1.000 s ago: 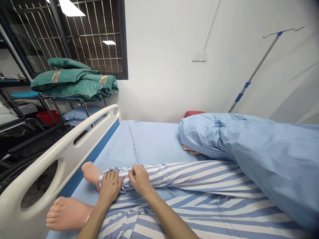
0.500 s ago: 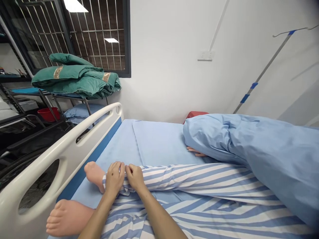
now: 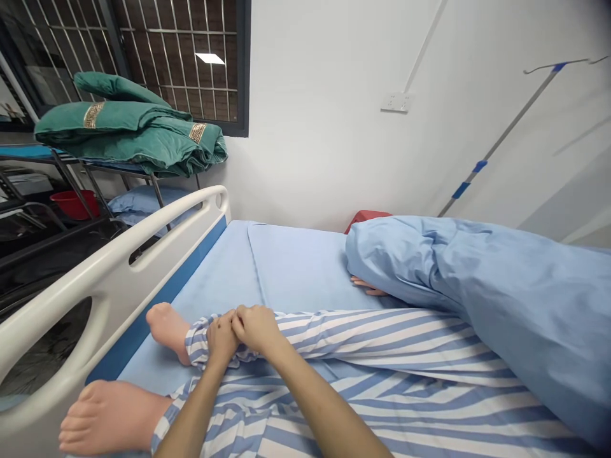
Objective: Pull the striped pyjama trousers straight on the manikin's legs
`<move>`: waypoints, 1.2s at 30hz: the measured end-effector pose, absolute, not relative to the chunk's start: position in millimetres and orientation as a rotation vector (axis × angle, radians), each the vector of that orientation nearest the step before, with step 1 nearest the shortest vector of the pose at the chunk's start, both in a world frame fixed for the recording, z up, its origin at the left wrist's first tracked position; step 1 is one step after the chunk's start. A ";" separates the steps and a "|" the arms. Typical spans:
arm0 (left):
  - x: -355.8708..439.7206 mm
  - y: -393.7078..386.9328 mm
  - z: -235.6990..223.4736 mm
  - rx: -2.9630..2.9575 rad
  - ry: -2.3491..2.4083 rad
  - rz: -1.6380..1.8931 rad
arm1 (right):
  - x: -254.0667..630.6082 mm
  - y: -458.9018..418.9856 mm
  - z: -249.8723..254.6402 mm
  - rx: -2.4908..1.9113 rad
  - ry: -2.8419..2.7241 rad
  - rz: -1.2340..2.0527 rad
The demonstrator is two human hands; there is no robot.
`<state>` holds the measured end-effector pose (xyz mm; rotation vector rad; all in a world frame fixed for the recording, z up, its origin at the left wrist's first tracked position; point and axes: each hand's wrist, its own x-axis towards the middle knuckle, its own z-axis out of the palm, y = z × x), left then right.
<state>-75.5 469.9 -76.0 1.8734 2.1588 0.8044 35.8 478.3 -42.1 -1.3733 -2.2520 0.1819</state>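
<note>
A manikin lies on a hospital bed in blue-and-white striped trousers (image 3: 363,343), its two bare feet (image 3: 165,327) pointing toward the white footboard (image 3: 109,267). My left hand (image 3: 220,337) and my right hand (image 3: 255,327) sit side by side on the far trouser leg just above the ankle, both closed and gripping the striped cloth near the cuff. The nearer foot (image 3: 107,416) sticks out of the other cuff at the lower left.
A light blue quilt (image 3: 477,299) is bunched over the manikin at the right, with a manikin hand (image 3: 367,289) showing under its edge. Folded green blankets (image 3: 133,130) lie on a metal rack at the left. An IV pole (image 3: 496,146) leans by the white wall.
My hands slid together along the far trouser leg and closed on the cloth; the left went from lying flat to gripping. The cuff has shifted a little toward the ankle.
</note>
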 end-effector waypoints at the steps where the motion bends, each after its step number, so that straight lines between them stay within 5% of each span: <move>1: -74.7 469.5 -73.7 1.857 2.170 0.786 | 41.1 478.9 -42.7 -1.365 -2.248 0.196; 9: -32.0 482.3 -46.9 1.522 2.025 1.324 | 63.7 501.8 -73.3 -1.195 -1.440 0.766; 13: -2.9 485.3 -57.4 1.470 1.946 1.282 | 69.1 507.1 -70.2 -1.137 -1.255 0.968; 22: -4.0 483.3 -64.6 1.618 2.003 1.057 | 103.1 483.8 -53.7 -1.473 -1.678 0.417; 31: 51.1 482.6 -53.1 1.575 1.964 1.159 | 124.8 503.2 -61.9 -1.252 -1.193 0.827; 36: 56.1 479.2 -64.2 1.660 2.106 0.993 | 155.2 494.1 -52.2 -1.274 -1.577 0.671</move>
